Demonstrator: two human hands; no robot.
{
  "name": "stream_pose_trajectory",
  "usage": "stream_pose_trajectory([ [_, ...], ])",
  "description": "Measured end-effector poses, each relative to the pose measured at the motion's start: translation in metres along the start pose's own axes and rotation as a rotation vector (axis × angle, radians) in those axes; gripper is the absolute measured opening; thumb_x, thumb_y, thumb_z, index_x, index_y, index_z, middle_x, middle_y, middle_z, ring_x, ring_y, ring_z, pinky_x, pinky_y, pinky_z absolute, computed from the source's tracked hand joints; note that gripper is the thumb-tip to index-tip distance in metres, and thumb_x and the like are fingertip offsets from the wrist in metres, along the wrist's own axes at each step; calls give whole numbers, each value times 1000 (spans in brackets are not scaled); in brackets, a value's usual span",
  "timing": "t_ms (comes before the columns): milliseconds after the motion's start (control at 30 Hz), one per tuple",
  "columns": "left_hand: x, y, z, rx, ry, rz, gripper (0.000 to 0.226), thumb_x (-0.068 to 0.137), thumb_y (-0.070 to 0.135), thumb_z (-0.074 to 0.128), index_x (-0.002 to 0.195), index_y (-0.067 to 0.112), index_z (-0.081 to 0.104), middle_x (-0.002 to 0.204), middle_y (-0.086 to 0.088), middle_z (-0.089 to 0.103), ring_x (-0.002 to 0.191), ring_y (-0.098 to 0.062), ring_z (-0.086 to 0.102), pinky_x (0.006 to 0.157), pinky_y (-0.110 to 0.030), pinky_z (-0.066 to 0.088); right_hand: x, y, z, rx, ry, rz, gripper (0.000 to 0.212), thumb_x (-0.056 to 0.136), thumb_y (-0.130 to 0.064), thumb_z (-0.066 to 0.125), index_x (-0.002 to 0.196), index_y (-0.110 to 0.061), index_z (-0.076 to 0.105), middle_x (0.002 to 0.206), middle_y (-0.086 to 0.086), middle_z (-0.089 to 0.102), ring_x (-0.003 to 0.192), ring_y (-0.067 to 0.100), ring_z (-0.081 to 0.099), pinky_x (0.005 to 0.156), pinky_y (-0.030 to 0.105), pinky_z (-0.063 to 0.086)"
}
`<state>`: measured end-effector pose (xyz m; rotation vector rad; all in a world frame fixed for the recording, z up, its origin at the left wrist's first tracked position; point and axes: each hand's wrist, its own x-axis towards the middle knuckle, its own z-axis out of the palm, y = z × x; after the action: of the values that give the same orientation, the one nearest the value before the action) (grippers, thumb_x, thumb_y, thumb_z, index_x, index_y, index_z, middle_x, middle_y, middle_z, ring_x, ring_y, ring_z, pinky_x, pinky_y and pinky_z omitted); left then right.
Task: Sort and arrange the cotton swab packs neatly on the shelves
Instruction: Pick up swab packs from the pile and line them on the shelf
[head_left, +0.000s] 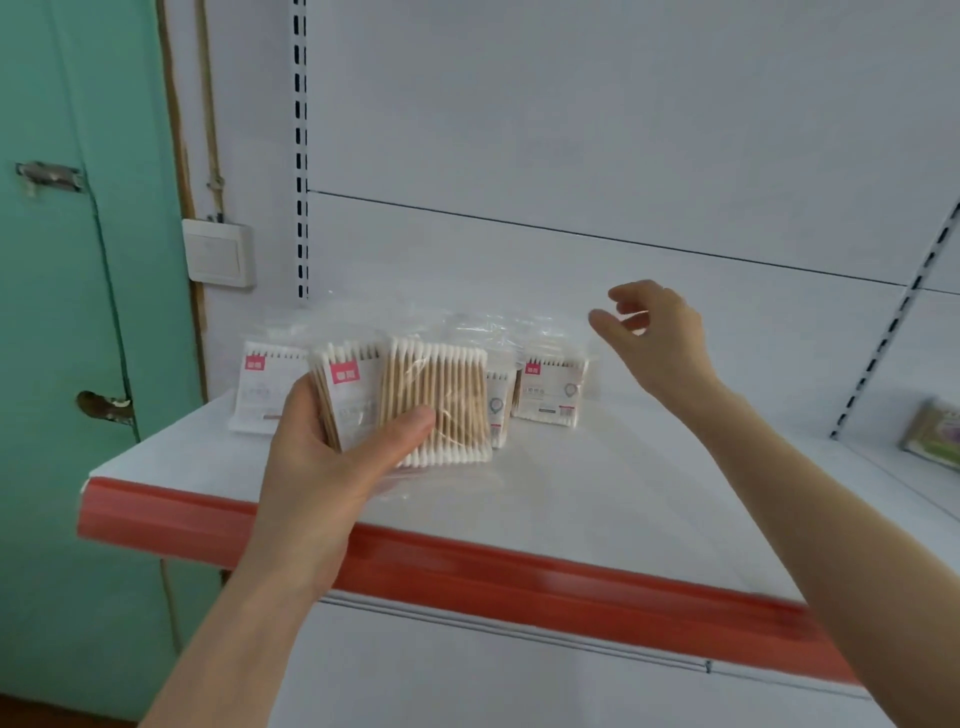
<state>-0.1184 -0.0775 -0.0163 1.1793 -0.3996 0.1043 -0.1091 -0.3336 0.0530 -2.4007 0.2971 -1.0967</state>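
Note:
My left hand (332, 457) grips a fanned bunch of cotton swab packs (436, 405) over the white shelf (597, 483), thumb across the front pack of wooden-stick swabs. Behind it, one pack (260, 389) with a pink label stands at the back left. Two more packs lean upright against the back panel: one (550, 389) to the right, one (500, 410) partly hidden by the held bunch. My right hand (654, 332) hovers empty above the shelf, right of the standing packs, fingers loosely curled.
The shelf has a red front strip (467, 566). A slotted upright (300, 156) runs at the left, another upright (893, 332) at the right. A green packet (935, 431) lies on the neighbouring shelf. A green door (62, 260) and a wall switch (218, 252) are left.

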Motion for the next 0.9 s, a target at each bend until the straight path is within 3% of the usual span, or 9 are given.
stream_pose_trajectory([
  [100, 3, 0, 3, -17, -32, -3, 56, 50, 26, 73, 103, 19, 58, 91, 2, 73, 87, -16, 70, 78, -35, 54, -30, -34, -12, 291, -11, -118, 8, 86, -19, 63, 83, -27, 63, 87, -14, 66, 75, -7, 58, 68, 8, 43],
  [200, 3, 1, 6, -52, -67, -13, 61, 49, 30, 73, 107, 19, 57, 93, 4, 73, 88, -14, 70, 70, -30, 57, -66, -59, -13, 351, -239, -258, 10, 81, -38, 64, 90, -39, 60, 100, -21, 62, 97, -7, 57, 82, 11, 45],
  [300, 2, 2, 7, -58, -89, -28, 63, 54, 35, 72, 113, 17, 55, 99, 1, 72, 92, -16, 69, 70, -32, 58, -93, -70, -7, 223, -518, -275, 57, 69, -64, 65, 120, -46, 47, 138, -17, 41, 129, -8, 32, 106, 14, 28],
  [367, 1, 2, 7, -70, -116, -58, 59, 62, 42, 67, 114, 18, 56, 102, 0, 71, 96, -18, 68, 77, -39, 56, -102, -72, -1, 163, -564, -225, 84, 59, -61, 69, 135, -43, 36, 150, -13, 24, 136, -5, 18, 111, 20, 19],
  [433, 2, 3, 7, -104, -154, -102, 55, 72, 48, 57, 118, 19, 55, 101, 1, 72, 93, -18, 69, 73, -38, 57, -108, -76, 5, 126, -497, -209, 89, 62, -49, 75, 139, -35, 34, 147, -12, 25, 136, 0, 21, 112, 22, 22],
  [567, 4, 9, 6, -160, -218, -125, 53, 80, 50, 45, 123, 19, 51, 104, -2, 71, 88, -19, 70, 69, -34, 59, -108, -76, 6, 220, -394, -223, 61, 77, -25, 74, 132, -17, 49, 112, -26, 45, 114, 8, 51, 99, 21, 43],
  [700, 9, 7, -2, -132, -174, -56, 44, 74, 45, 52, 111, 22, 51, 99, 4, 70, 88, -16, 70, 69, -35, 59, -98, -78, -12, 338, -252, -181, 13, 83, -26, 64, 94, -31, 59, 82, -3, 65, 75, 15, 61, 72, 31, 50],
  [800, 11, 3, -8, -112, -155, -27, 32, 74, 39, 55, 102, 23, 50, 88, 11, 71, 85, -12, 70, 65, -30, 59, -87, -76, -29, 337, -145, -94, 8, 90, -23, 58, 88, -26, 51, 78, 15, 67, 58, 16, 59, 56, 31, 49],
  [900, 10, -2, -10, -103, -155, -25, 12, 87, 22, 54, 98, 21, 50, 96, 6, 70, 86, -13, 70, 65, -30, 59, -73, -60, -43, 259, -238, 5, 5, 93, -23, 52, 91, -20, 56, 81, 11, 68, 56, 8, 57, 50, 22, 46],
])
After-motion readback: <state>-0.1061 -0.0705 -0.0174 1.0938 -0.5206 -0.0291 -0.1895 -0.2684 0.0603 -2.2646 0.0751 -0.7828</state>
